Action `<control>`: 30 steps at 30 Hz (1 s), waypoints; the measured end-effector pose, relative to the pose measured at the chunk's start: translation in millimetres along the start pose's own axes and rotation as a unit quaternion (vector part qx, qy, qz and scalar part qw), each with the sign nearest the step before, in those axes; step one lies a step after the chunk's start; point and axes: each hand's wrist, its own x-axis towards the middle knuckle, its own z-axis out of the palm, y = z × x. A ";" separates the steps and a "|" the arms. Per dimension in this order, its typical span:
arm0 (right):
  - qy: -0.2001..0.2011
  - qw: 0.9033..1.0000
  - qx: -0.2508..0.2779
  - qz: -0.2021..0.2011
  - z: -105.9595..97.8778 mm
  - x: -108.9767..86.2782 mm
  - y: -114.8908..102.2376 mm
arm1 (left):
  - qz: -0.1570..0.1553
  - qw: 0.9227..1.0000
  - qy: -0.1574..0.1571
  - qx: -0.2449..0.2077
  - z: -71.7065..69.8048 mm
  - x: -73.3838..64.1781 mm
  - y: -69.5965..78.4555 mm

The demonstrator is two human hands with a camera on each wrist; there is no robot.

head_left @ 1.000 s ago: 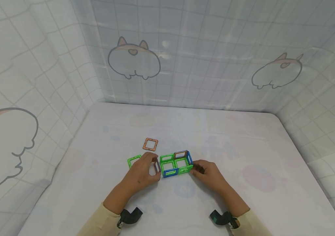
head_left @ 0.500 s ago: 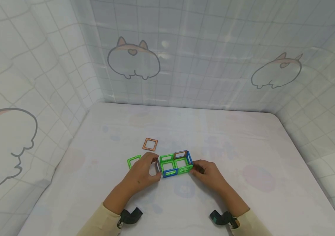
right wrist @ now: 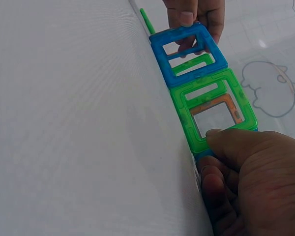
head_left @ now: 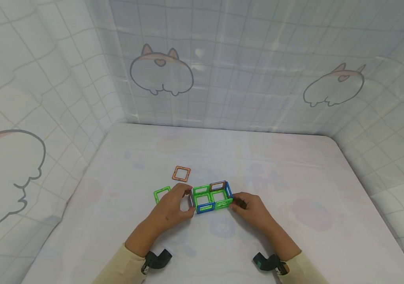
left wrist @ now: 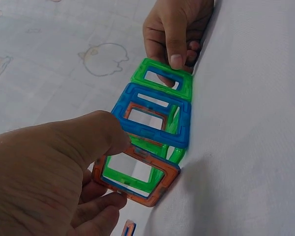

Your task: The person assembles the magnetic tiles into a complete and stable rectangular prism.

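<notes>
A low two-section box [head_left: 206, 204] of magnetic tiles stands on the table, its floor green and its walls green, blue and orange-brown. At its left end, my left hand [head_left: 171, 208] pinches an upright orange tile [left wrist: 168, 183] between thumb and fingers. That tile appears to touch the box's end in the left wrist view. My right hand [head_left: 251, 207] grips the opposite end, thumb on the green front tile [right wrist: 184, 115] and fingers behind the corner. A blue front tile [right wrist: 162, 59] stands beside the green one.
A loose orange tile [head_left: 179, 180] lies flat beyond my left hand. Another loose tile, green [head_left: 161, 189], is partly covered by that hand. The table [head_left: 294, 169] has a pale printed cloth, with a tiled-pattern curtain [head_left: 244, 79] behind and at both sides.
My left hand's orange tile has tipped slightly and shifted right against the box's left end. The right hand and the loose tiles stay in place.
</notes>
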 end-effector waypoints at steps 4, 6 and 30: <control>0.005 1.000 0.000 -0.009 0.3 -0.7 0.4 | -0.003 1.000 -0.005 -0.004 0.1 0.4 -0.3; 0.006 1.000 -0.001 -0.013 0.5 -0.9 0.8 | 0.001 1.000 -0.006 -0.005 0.4 0.4 -0.5; 0.009 1.000 -0.011 -0.018 3.8 -0.3 3.8 | 0.002 1.000 -0.022 -0.006 2.6 0.0 -4.6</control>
